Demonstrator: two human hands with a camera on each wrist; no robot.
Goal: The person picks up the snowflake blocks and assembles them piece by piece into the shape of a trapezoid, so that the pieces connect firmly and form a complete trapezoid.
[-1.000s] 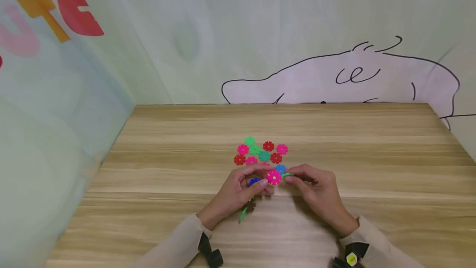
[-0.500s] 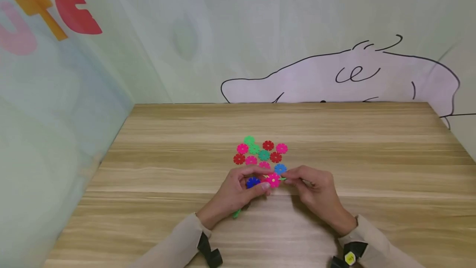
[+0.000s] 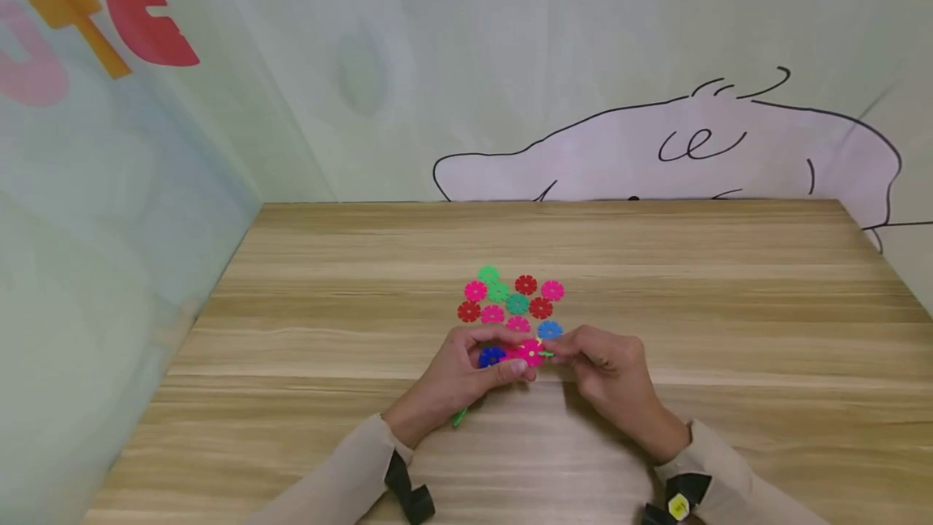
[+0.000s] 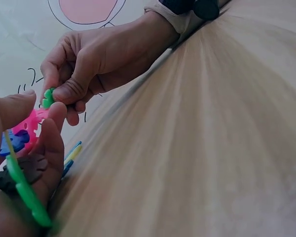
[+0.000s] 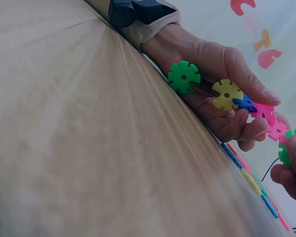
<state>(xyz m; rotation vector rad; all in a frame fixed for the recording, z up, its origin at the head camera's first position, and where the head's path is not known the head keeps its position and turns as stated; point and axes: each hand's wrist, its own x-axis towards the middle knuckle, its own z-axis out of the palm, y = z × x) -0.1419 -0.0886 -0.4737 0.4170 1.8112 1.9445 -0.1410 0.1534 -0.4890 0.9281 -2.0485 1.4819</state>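
Both your hands meet over the tabletop (image 3: 328, 290). Your left hand (image 3: 457, 363) grips a chain of toy discs (image 3: 530, 353) between thumb and fingers, while your right hand (image 3: 615, 363) pinches a green disc (image 3: 546, 354) at the chain's far end, against the last pink disc (image 5: 274, 133); whether those two are slotted together, you cannot tell. Back along the chain towards your left wrist come another pink disc (image 5: 264, 112), a blue disc (image 5: 245, 103), a yellow disc (image 5: 222, 100), a brown disc (image 4: 33, 167) and finally a second green disc (image 5: 177, 81). Just beyond your hands, loose discs (image 3: 517, 304) in pink, red, green and teal lie clustered, with a light blue disc (image 3: 550, 330) nearest your right hand.
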